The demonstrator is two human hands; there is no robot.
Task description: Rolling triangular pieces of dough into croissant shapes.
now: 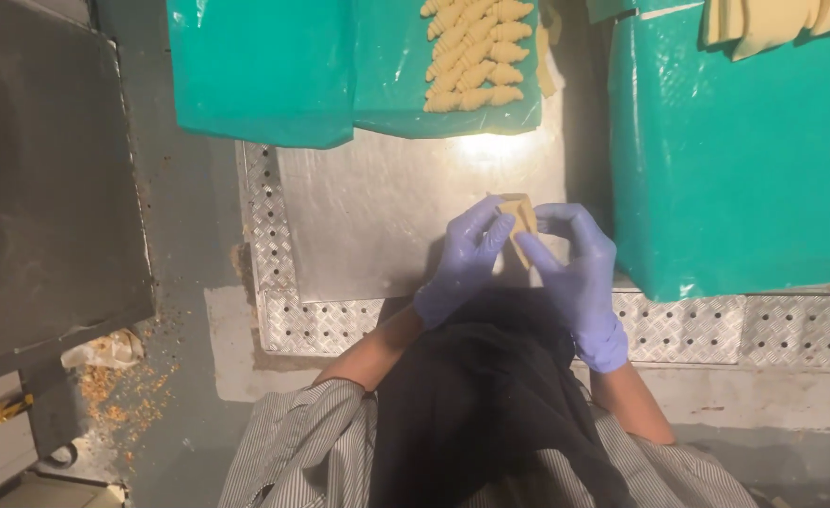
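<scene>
The person's left hand (460,263) and right hand (580,282), both in pale purple gloves, meet over a shiny metal work surface (377,226) and work a small tan piece of dough (520,218) between them. The dough sits just right of the frame's centre, held slightly above the metal sheet. The left hand comes in from seven o'clock of the dough, its fingers curled and pinching the piece's left edge. The right hand comes in from five o'clock, thumb and forefinger bent in a hook around the dough's right and lower edge, so both hands are closed on it.

At twelve o'clock from the hands, well apart, a green plastic sheet (340,66) carries rows of shaped, ridged dough rolls (476,52) lined up side by side. At three o'clock, just beside the right hand, a large green-covered block (744,160) rises above the surface, with more pale dough strips (773,23) lying on its top edge at about one o'clock.

A perforated, diamond-patterned metal border (321,325) runs along the near and left edges of the work surface. At nine o'clock stands a dark flat panel (39,179), and at eight o'clock crumbs (123,390) lie scattered on the floor. The person's striped sleeves (302,442) and a dark apron (481,404) fill the six o'clock side.
</scene>
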